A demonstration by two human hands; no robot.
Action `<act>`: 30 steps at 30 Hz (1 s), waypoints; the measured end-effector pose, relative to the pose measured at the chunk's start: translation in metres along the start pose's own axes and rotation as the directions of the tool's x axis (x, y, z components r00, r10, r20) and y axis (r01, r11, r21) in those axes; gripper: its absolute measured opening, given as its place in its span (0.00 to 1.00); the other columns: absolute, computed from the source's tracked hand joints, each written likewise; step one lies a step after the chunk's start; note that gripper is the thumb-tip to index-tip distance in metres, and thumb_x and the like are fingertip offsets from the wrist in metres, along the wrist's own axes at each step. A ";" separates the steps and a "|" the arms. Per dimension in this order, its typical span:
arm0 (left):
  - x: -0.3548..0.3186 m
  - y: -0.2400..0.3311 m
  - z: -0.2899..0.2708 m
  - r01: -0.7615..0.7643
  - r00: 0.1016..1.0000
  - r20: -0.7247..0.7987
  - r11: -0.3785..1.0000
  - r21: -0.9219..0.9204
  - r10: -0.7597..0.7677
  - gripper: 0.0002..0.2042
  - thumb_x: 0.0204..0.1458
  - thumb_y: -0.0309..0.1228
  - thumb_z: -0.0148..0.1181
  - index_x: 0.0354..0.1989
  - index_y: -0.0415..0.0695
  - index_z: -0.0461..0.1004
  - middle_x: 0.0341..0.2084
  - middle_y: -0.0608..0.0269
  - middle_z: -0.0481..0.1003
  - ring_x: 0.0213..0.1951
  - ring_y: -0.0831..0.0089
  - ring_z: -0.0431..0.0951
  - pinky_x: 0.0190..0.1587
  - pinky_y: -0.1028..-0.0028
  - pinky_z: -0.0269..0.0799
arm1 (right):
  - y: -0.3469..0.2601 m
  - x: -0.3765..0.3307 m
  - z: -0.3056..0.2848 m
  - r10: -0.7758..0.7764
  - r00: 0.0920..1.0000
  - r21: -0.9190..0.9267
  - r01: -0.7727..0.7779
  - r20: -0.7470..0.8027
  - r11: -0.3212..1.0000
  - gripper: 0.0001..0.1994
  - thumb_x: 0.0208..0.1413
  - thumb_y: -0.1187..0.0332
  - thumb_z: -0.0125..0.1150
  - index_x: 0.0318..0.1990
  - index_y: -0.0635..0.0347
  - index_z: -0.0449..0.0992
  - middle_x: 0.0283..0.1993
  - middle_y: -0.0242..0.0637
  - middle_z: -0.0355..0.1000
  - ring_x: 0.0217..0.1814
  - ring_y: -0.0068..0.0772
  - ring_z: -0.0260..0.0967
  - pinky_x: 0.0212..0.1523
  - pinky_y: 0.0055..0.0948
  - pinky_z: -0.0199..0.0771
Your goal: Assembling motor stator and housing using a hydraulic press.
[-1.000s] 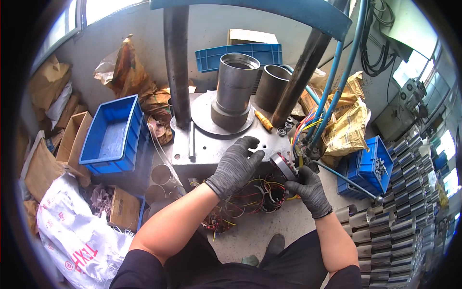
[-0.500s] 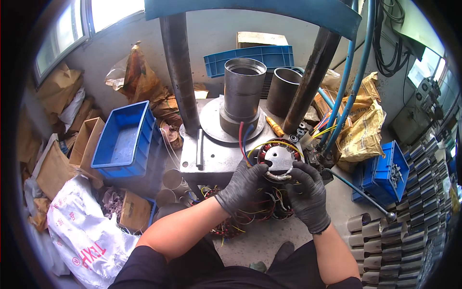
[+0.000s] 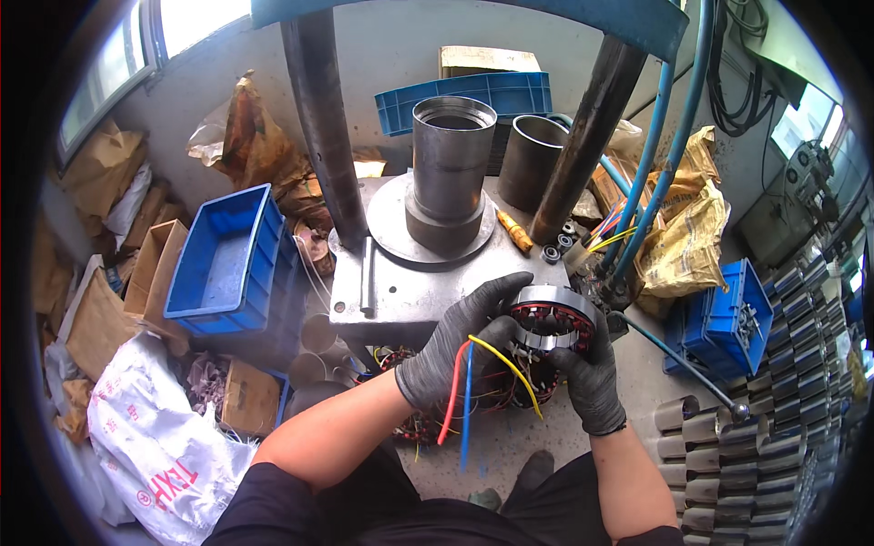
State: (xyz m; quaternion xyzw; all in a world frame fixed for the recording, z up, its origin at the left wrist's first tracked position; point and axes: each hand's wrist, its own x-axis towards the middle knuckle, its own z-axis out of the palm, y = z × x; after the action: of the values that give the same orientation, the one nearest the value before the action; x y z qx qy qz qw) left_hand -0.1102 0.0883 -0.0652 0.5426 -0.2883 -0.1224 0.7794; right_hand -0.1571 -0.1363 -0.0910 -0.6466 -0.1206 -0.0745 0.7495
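Both black-gloved hands hold a motor stator, a metal ring with red-edged windings inside, tilted in front of the metal bench. My left hand is closed on its left side, fingers over the rim and thumb by the windings. Around the right and lower side wraps my right hand, also closed. Red, blue and yellow lead wires hang down from the stator beside my left hand. Below it lie several more wound stators, partly hidden by my arms.
Upright on a round plate of the press stands a steel cylinder; a wider metal sleeve is behind it. Two thick columns flank them. A lever juts out at right near stacked curved metal parts. A blue crate sits left.
The stator has come toward me and right, off the bench edge, and tipped so its inner windings show. Its wires swung from the top to hang down. Both hands have regripped it.
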 end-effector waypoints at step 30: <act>-0.003 -0.048 -0.020 0.602 0.741 0.493 0.123 -0.789 -0.456 0.19 0.53 0.42 0.61 0.48 0.41 0.74 0.33 0.61 0.79 0.31 0.67 0.80 0.34 0.71 0.82 | -0.021 0.010 0.009 0.127 0.992 0.053 -0.127 -0.013 0.991 0.25 0.57 0.73 0.68 0.63 0.64 0.70 0.55 0.40 0.75 0.54 0.33 0.76 0.57 0.34 0.78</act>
State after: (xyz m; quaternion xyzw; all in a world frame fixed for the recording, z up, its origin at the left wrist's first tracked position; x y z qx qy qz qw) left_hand -0.0953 0.0871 -0.1149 0.0632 -0.0053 -0.5639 0.8234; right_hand -0.1542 -0.1297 -0.0670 -0.6324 -0.0748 -0.0288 0.7705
